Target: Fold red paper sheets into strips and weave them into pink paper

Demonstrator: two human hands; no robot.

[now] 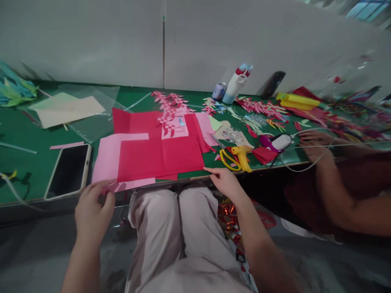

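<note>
While a grey wall [122, 44] stands behind, the green table [18, 179] carries a phone [69, 169] and a yellow glue gun [242, 154]. The red sheet [161, 156] lies over a pink sheet [105, 156], near the table's edge. The left hand [93, 209], thumb and fingers apart, is at its near left corner; the right hand [225, 182] touches the near right one with the index finger, pinching or not I cannot tell. Marks on the purple can [218, 92] are too blurred to read.

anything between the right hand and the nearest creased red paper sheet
Nothing visible: the right hand has its index fingertip at the near right corner of the nearest creased red paper sheet. The yellow pistol-shaped glue gun lies off to the right.
</note>
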